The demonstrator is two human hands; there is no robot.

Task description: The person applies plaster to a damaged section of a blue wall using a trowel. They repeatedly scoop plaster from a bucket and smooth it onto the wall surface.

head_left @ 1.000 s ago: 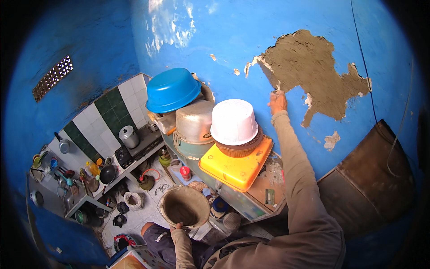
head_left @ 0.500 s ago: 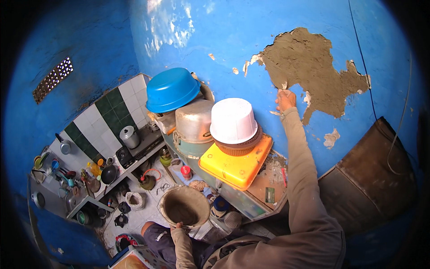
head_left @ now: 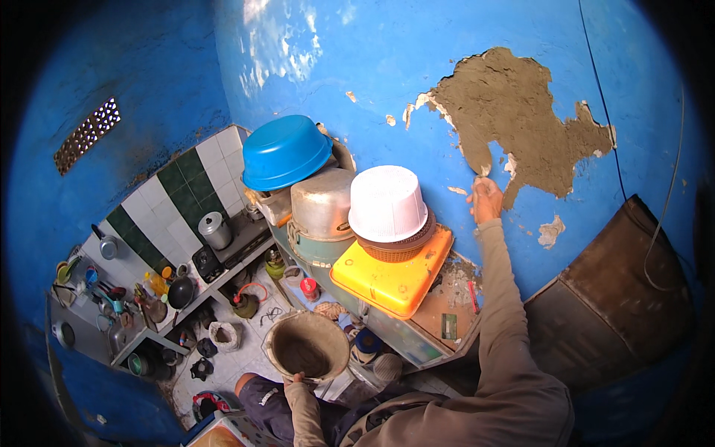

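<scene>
Head view: the left hand (head_left: 298, 381) is gripping the near rim of a grey-brown bucket (head_left: 342, 339), fingers curling at its edge; the bucket is hanging low in the view, its mouth facing the camera. The right hand (head_left: 485, 200) is reaching to the blue wall (head_left: 402, 63), just below a downward tongue of the grey-brown mortar patch (head_left: 514, 112). Its fingers are bending inward; cannot tell whether they are grasping a tool. To its lower left, an upturned white basket (head_left: 387, 201) is resting on a brown basket (head_left: 395, 251), above a yellow tray (head_left: 365, 283).
</scene>
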